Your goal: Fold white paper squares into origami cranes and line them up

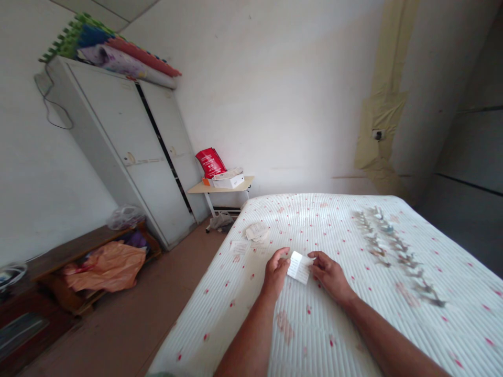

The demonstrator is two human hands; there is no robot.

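Observation:
Between my two hands, above the bed, is a small white sheet of paper (299, 268) with lines of print and a crease down it. My left hand (277, 269) pinches its left edge between thumb and fingers. My right hand (327, 271) grips the right edge in the same way. Beyond my left hand, a small pile of similar papers (257, 231) lies on the bed, with a flat printed sheet (239, 247) beside it. To the right, several small figures (408, 256) stand in two rows; they are too blurred to name.
The bed (310, 324) has a white ribbed cover with red dots. Past its far left corner stands a small table (196, 188) with a red bag (211, 163) and a white box (229, 181). A grey cabinet (118, 120) and a low wooden bench (74, 246) line the left.

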